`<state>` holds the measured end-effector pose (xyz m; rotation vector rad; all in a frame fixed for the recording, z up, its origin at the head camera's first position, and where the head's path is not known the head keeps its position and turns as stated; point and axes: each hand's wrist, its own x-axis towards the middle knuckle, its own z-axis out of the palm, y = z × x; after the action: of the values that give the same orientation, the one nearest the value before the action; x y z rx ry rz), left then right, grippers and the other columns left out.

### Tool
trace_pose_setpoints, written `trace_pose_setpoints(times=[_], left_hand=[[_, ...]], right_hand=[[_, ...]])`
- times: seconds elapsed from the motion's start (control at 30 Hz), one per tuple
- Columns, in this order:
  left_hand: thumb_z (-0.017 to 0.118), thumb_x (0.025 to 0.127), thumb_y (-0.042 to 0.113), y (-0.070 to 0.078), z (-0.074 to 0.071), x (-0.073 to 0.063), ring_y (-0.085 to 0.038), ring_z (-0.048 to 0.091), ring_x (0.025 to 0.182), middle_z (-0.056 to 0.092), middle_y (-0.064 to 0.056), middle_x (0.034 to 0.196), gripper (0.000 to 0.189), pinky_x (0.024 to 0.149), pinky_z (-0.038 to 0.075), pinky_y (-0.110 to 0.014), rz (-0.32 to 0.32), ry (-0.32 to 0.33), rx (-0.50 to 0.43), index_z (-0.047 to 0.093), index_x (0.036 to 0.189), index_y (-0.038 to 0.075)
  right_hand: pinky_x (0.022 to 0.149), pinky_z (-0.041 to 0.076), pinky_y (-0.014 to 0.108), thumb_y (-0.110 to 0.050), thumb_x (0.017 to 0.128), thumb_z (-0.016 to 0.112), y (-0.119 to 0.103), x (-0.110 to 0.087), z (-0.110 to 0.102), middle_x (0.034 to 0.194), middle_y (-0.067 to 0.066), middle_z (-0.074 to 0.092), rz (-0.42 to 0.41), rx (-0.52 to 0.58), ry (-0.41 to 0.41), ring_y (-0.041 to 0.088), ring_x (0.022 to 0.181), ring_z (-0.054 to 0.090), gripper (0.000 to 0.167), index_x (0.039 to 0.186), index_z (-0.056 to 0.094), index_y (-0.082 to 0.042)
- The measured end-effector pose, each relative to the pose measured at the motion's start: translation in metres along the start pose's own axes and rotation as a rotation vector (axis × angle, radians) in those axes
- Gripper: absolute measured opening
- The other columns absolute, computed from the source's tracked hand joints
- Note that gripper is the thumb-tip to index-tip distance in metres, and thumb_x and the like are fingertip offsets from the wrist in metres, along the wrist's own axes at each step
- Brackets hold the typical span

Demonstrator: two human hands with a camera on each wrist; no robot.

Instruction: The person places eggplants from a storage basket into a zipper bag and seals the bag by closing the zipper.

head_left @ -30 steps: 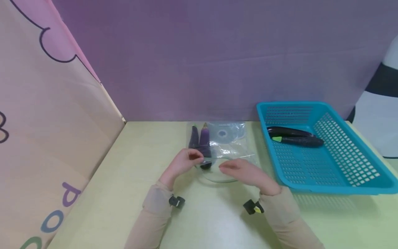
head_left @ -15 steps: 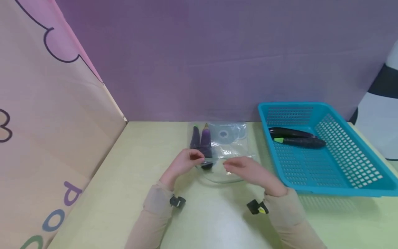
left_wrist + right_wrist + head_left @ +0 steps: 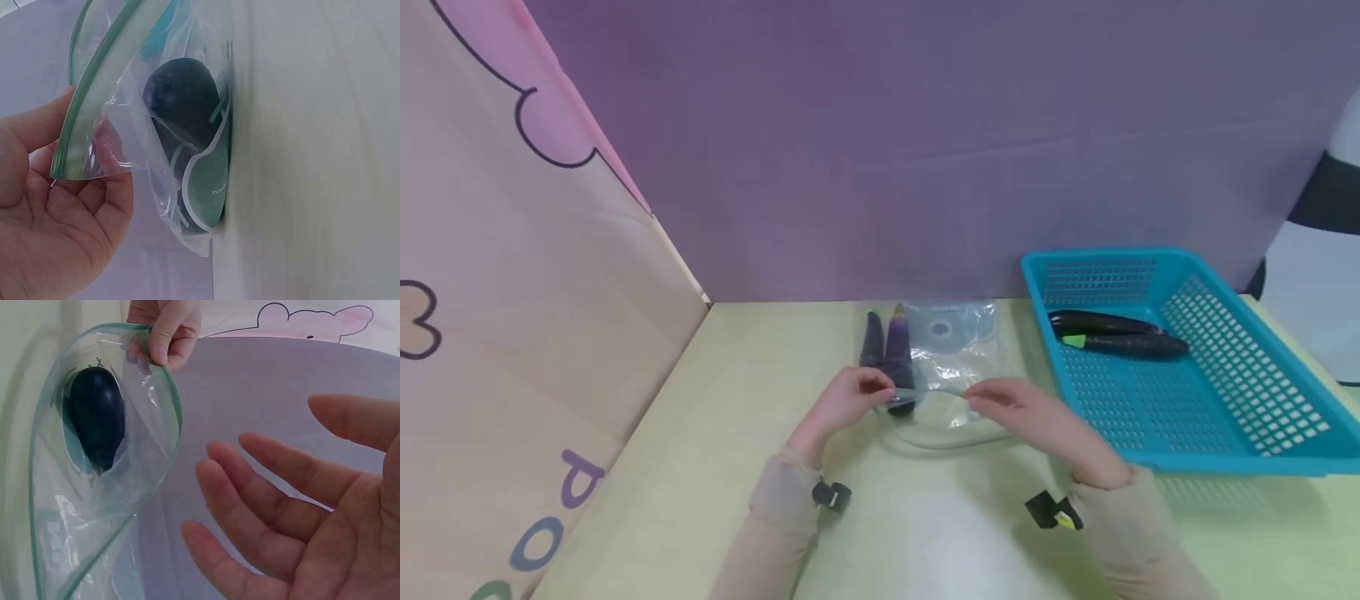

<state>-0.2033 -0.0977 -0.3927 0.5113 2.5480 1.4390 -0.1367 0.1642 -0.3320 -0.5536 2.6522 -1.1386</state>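
A clear zip bag (image 3: 958, 362) with a green rim lies on the table, its mouth raised and gaping toward the near side. Two dark eggplants, one slim (image 3: 872, 337) and one purple-topped (image 3: 898, 342), lie side by side in its left part. My left hand (image 3: 842, 404) pinches the left corner of the bag's rim; the left wrist view shows the green seal (image 3: 94, 81) between thumb and fingers. Beside the right of the mouth is my right hand (image 3: 1030, 412); in the right wrist view its fingers (image 3: 250, 531) are relaxed and apart, holding nothing.
To the right stands a blue perforated basket (image 3: 1195, 458) with two more eggplants, one glossy (image 3: 1105, 322) and one green-stemmed (image 3: 1131, 347). A purple cloth (image 3: 880, 150) hangs behind the table (image 3: 760, 350), and a printed panel (image 3: 550, 292) borders the left side.
My right hand has moved right, away from the left hand, along the bag's mouth. My left hand keeps its pinch on the rim corner. The eggplants stay in place.
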Motion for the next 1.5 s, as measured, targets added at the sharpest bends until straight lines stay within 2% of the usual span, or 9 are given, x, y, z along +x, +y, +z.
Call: trace_pose_setpoints(times=[0.27,0.6,0.67,0.8,0.93,1.03,1.3,1.5], left_hand=[[0.065,0.087,0.009,0.0,0.001,0.0,-0.013,0.06,0.083,0.068,-0.007,0.092,0.01,0.075,0.05,-0.023,-0.006,-0.002,0.001,0.069,0.095,0.004],[0.065,0.087,0.009,0.002,0.0,0.002,-0.013,0.06,0.083,0.068,-0.008,0.093,0.012,0.075,0.05,-0.022,0.001,-0.008,-0.005,0.068,0.096,0.002],[0.065,0.087,0.009,0.003,0.0,0.002,-0.013,0.06,0.083,0.068,-0.009,0.093,0.012,0.075,0.05,-0.023,-0.003,-0.007,-0.004,0.068,0.096,0.001],[0.065,0.087,0.009,0.002,0.0,0.002,-0.013,0.06,0.083,0.068,-0.008,0.093,0.012,0.074,0.05,-0.022,-0.011,-0.01,-0.006,0.068,0.096,0.001],[0.065,0.087,0.009,0.0,0.0,0.002,-0.013,0.06,0.083,0.068,-0.008,0.093,0.012,0.074,0.051,-0.022,-0.008,-0.009,-0.01,0.068,0.096,0.002],[0.065,0.087,0.009,0.0,0.0,0.002,-0.013,0.061,0.084,0.068,-0.007,0.093,0.011,0.075,0.051,-0.023,-0.006,-0.007,-0.008,0.068,0.096,0.003],[0.065,0.087,0.01,0.001,-0.001,0.002,-0.015,0.061,0.086,0.068,-0.007,0.094,0.012,0.078,0.051,-0.024,-0.015,-0.013,-0.01,0.068,0.097,0.004],[0.066,0.087,0.01,0.0,0.0,0.002,-0.015,0.061,0.086,0.068,-0.007,0.094,0.013,0.078,0.052,-0.025,-0.015,-0.016,-0.006,0.068,0.097,0.003]], right_hand=[[0.092,0.049,0.05,-0.034,0.099,0.047,-0.008,-0.007,-0.023,0.123,0.017,0.061,-0.008,-0.064,0.025,0.035,0.112,0.057,0.043,0.125,0.057,-0.001],[0.089,0.049,0.05,-0.039,0.099,0.046,-0.017,-0.008,-0.061,0.125,0.015,0.06,0.041,-0.146,0.054,0.032,0.114,0.055,0.047,0.129,0.056,-0.004],[0.087,0.049,0.05,-0.038,0.099,0.046,-0.016,-0.007,-0.068,0.125,0.016,0.06,0.033,-0.174,0.06,0.032,0.111,0.056,0.047,0.128,0.056,-0.003],[0.09,0.048,0.052,-0.041,0.1,0.043,-0.013,-0.006,-0.083,0.128,0.019,0.057,0.071,-0.202,0.056,0.035,0.115,0.053,0.05,0.131,0.053,-0.003],[0.093,0.044,0.056,-0.045,0.099,0.04,-0.007,-0.004,-0.097,0.133,0.022,0.052,0.118,-0.203,0.03,0.04,0.121,0.049,0.057,0.136,0.047,-0.001],[0.091,0.045,0.056,-0.045,0.1,0.039,0.001,-0.001,-0.104,0.132,0.024,0.053,0.139,-0.201,0.011,0.041,0.118,0.05,0.06,0.137,0.044,0.002],[0.095,0.045,0.054,-0.043,0.101,0.037,0.025,0.01,-0.108,0.127,0.026,0.055,0.208,-0.129,-0.039,0.039,0.116,0.052,0.063,0.138,0.039,0.008],[0.096,0.046,0.05,-0.043,0.101,0.037,0.035,0.016,-0.115,0.128,0.027,0.054,0.251,-0.065,-0.072,0.038,0.116,0.052,0.064,0.139,0.036,0.009]])
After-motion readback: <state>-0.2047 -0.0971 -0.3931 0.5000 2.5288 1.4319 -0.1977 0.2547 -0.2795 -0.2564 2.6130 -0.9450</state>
